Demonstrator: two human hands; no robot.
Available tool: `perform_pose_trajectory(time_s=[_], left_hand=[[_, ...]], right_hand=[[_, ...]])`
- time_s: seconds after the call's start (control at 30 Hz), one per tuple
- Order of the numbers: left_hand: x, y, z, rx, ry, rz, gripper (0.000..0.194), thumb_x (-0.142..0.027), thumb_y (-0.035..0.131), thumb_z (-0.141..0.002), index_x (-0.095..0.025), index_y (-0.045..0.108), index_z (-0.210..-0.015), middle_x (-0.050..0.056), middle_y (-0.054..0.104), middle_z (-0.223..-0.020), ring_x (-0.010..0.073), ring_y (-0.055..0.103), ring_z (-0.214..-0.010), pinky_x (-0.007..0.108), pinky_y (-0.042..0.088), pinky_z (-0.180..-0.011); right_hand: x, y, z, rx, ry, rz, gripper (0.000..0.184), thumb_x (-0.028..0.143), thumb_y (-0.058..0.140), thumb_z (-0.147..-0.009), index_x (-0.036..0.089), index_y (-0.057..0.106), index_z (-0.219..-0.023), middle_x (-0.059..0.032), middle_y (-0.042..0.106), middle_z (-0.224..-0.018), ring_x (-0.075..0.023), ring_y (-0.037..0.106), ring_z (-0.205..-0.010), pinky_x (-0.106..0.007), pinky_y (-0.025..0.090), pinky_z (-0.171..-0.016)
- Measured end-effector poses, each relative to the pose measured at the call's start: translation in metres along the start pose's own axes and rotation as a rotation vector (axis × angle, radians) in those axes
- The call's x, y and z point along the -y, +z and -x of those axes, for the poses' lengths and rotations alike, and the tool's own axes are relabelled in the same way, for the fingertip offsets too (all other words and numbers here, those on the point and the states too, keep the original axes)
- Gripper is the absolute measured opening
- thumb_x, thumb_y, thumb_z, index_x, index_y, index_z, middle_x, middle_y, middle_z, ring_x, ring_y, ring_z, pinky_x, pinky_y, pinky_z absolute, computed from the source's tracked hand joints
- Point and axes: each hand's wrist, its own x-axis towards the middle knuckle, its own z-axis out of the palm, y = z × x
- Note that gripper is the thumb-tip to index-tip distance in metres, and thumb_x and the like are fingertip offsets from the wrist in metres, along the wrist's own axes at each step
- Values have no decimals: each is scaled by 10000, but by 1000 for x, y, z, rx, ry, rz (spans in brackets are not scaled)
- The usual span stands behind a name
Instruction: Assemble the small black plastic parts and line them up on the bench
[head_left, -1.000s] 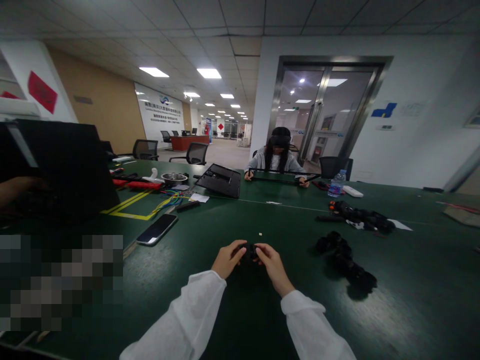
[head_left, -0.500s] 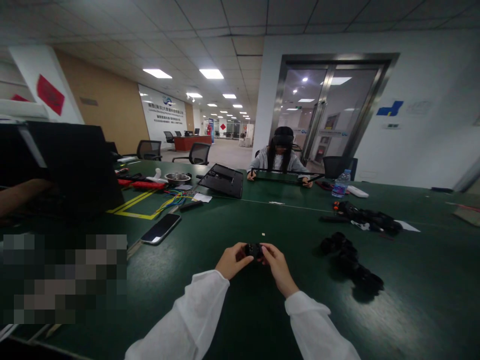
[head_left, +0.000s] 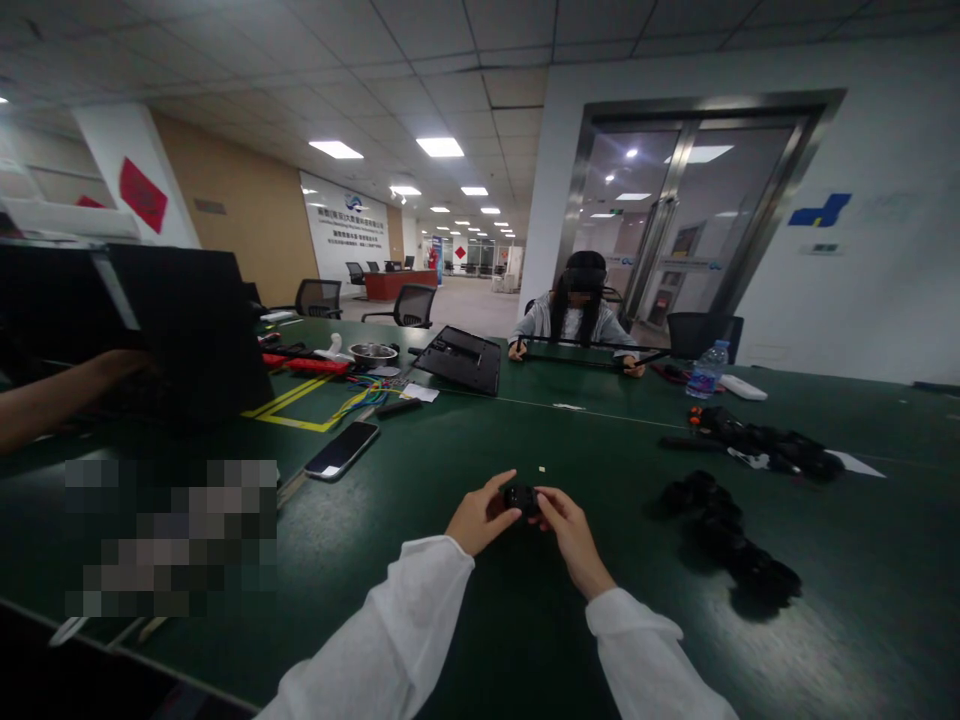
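Above the green table, a small black blocky part (head_left: 519, 498) is between my two hands; its exact kind I cannot make out. My left hand (head_left: 480, 515) grips it from the left, with the thumb against the near side and the index finger raised over the top. On the other side, my right hand (head_left: 564, 520) pinches the part's right end between thumb and fingers. A tiny pale chip (head_left: 541, 469) lies on the table just beyond the hands. To the right lies a jointed black assembly (head_left: 731, 540).
Left of my hands lies a phone (head_left: 343, 450), with coloured wires (head_left: 352, 402) behind it. A second dark assembly (head_left: 765, 440) and a water bottle (head_left: 707, 370) are at right. Opposite sits a person (head_left: 577, 310) holding a black frame. Another person's arm (head_left: 67, 395) reaches behind black panels.
The view has turned slightly left, so everything sits further right. My left index finger has lifted off the black part, while my right hand still pinches it.
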Motion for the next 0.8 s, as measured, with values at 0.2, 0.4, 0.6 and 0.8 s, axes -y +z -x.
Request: perform_pose_trajectory(time_s=[0.2,0.4,0.6,0.8], left_hand=[[3,3,0,32,19,44,479,-208,546,-715,-205,406,-1173,0,575,-740,132,549,-639,255,450,-624],[4,3,0,30,-79,43,335,-382,546,-717,-173,508,-976,3,589,-726,140,547,-623,241,429,-565],[3,2,0,-19,-67,35,323,-418,513,-734,-162,510,-932,15,587,-749,146,546,-649,251,419,-598],[3,2,-1,-72,-18,85,391,-330,529,-741,-189,437,-1094,66,544,-1001,175,539,-820,285,431,-692]], right_hand=[[-6,0,-3,-10,-16,-14,348,460,573,-626,183,599,-834,-43,623,-762,-179,565,-613,-280,413,-518],[-7,-1,-3,23,-16,-10,326,453,561,-641,203,605,-846,-33,627,-764,-184,568,-641,-289,420,-546],[-5,-1,-2,41,-14,-5,304,433,553,-657,196,603,-842,-27,622,-742,-173,572,-621,-284,407,-543],[-4,-1,-2,53,-17,1,298,437,545,-665,195,601,-829,-20,616,-720,-163,570,-611,-279,401,-550]])
